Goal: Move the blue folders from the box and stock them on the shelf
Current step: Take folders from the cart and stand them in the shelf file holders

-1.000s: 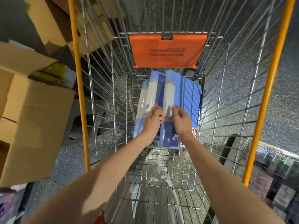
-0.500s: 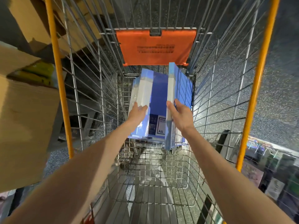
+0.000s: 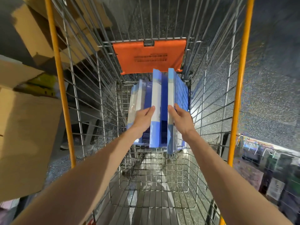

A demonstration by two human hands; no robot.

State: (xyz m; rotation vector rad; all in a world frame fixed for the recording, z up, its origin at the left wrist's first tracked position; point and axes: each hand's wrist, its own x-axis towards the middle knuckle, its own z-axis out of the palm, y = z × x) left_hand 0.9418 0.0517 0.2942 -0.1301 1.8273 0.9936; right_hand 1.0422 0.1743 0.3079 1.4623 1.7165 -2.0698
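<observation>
Both arms reach into a wire shopping cart [image 3: 100,98] with orange rails. At its far end, below an orange flap [image 3: 149,57], the blue folders [image 3: 164,95] stand on edge in a loose bunch. The left hand [image 3: 142,118] is closed around one folder's white-and-blue spine, thumb on top. The right hand [image 3: 181,120] grips the rightmost folder [image 3: 170,88], its fingers wrapped behind and mostly hidden. Cardboard boxes [image 3: 27,135] sit outside the cart on the left; what fills the blurred near right may be shelved goods.
</observation>
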